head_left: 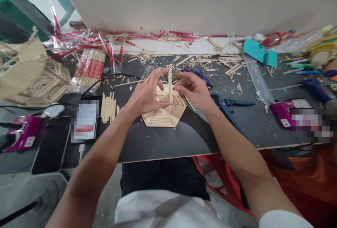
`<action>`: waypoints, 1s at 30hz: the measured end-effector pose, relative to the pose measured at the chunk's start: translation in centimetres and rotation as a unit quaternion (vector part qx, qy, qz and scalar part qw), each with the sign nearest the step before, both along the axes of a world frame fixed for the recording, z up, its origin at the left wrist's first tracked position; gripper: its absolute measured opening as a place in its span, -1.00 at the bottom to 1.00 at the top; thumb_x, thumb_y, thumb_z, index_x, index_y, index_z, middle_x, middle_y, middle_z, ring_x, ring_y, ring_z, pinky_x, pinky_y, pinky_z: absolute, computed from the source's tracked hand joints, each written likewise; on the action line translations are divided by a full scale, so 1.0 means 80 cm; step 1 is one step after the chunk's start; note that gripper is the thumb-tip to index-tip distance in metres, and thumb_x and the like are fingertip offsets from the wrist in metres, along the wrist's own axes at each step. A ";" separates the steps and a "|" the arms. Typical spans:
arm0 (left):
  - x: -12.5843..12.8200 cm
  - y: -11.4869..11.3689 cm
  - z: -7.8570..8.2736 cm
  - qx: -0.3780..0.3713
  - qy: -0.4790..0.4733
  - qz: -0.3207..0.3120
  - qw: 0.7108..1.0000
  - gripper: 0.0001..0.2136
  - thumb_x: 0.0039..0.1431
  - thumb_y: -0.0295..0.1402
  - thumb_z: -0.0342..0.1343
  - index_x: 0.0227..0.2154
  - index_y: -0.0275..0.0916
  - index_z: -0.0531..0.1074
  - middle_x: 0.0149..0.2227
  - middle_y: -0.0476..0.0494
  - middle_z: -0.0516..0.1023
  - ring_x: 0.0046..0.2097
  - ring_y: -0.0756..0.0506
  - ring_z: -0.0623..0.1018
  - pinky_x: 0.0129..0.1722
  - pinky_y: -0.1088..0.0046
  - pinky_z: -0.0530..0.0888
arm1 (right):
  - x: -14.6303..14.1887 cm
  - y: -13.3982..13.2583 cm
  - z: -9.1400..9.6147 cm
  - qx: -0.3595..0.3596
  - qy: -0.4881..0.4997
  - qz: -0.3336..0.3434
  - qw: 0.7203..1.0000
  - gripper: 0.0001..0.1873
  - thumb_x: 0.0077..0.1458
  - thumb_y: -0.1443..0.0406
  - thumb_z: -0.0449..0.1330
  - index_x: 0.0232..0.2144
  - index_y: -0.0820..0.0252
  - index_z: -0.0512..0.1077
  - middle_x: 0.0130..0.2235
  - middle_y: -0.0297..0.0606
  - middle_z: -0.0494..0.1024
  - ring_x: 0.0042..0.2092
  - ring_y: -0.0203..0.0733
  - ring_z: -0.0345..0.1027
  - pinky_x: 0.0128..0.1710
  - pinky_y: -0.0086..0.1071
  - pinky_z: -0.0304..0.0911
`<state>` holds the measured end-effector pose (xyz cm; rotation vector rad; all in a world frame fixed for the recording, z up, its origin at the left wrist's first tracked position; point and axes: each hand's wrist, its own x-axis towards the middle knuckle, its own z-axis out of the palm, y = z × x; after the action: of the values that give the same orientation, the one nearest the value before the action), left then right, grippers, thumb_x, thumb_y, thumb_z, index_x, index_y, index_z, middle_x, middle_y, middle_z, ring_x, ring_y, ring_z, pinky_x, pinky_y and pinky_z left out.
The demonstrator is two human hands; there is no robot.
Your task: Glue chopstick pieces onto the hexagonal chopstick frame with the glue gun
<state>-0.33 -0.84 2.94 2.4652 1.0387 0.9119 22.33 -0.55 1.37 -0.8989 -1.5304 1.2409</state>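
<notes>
And mid-tabletop (163, 147), here's the stick panel (160, 119); cut sticks (105, 108) lie to its left, a phone (85, 121) left of those, the cutters (229, 115) off right, and behind, wood scraps (233, 67) spread toward the wall (195, 3).

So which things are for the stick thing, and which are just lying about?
For the job:
slim pale wooden sticks in the left hand
many-sided pale wooden-stick panel
short pale wooden sticks in a pile, probably
dark-blue hand cutters, probably

Just lying about, seemingly:
dark-screened black phone
turquoise paper
</notes>
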 end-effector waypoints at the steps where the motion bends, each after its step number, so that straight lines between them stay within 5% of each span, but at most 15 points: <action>1: 0.000 0.000 0.000 0.000 0.005 0.000 1.000 -0.07 0.09 0.24 0.21 0.41 -0.05 0.03 0.37 -0.41 0.26 -0.14 -0.15 0.63 -0.30 0.34 0.59 | -0.001 -0.001 0.000 0.007 -0.004 0.002 1.000 -0.46 0.08 0.04 0.42 0.05 0.10 0.46 -0.30 -0.34 0.58 -0.47 -0.38 0.28 -0.51 -0.42 0.24; 30: 0.000 0.004 -0.006 -0.006 -0.034 -0.013 0.999 -0.06 0.07 0.26 0.21 0.41 -0.06 0.07 0.36 -0.38 0.29 -0.19 -0.09 0.62 -0.34 0.40 0.58 | -0.016 -0.012 0.000 0.000 0.018 0.004 1.000 -0.42 0.11 0.07 0.39 0.14 0.05 0.44 -0.37 -0.41 0.53 -0.50 -0.38 0.31 -0.51 -0.40 0.29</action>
<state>-0.35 -0.55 2.45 2.4136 0.9833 0.9713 21.06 -1.48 1.34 -0.8652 -1.5074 1.2564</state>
